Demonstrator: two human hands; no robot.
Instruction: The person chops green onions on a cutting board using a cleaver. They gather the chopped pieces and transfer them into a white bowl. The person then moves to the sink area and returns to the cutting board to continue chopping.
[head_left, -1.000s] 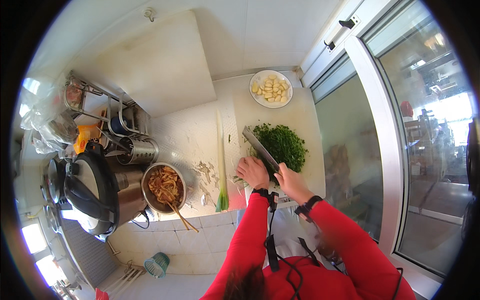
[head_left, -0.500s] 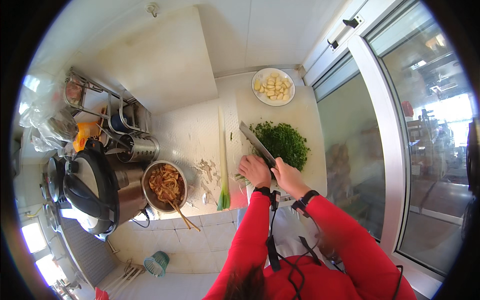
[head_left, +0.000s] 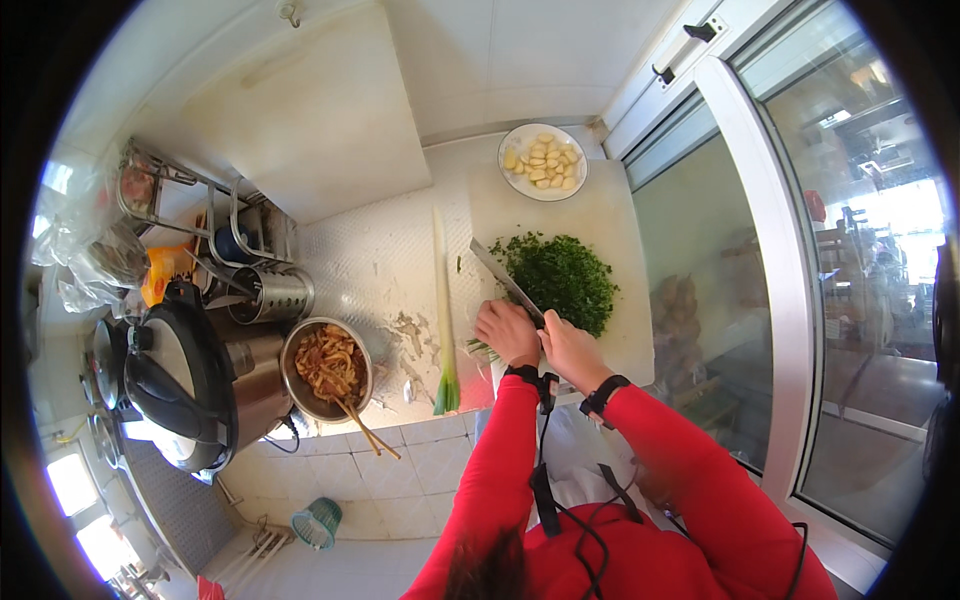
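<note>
A kitchen knife [head_left: 500, 271] is in my right hand [head_left: 570, 353], whose fingers are wrapped round its handle. Its blade slants up and left, between my left hand [head_left: 507, 331] and a heap of finely chopped green herbs [head_left: 562, 282]. My left hand presses down with bent fingers on a bunch of green stems [head_left: 483, 349], right beside the blade. Most of the bunch is hidden under that hand. All of this lies on a white cutting board [head_left: 622, 225]. Just left of the board, a long leek or large scallion [head_left: 443, 300] lies lengthwise on the counter.
Behind the herbs stands a white plate [head_left: 519, 186] of peeled garlic cloves [head_left: 545, 160]. To the left are a metal bowl [head_left: 366, 390] of brown food with chopsticks [head_left: 370, 430], a pressure cooker [head_left: 180, 370] and a perforated utensil holder [head_left: 283, 295]. A sliding glass window borders the right side.
The view has shifted slightly. Both hands stay in nearly the same place, with the knife still next to my left hand. The herb heap looks much the same.
</note>
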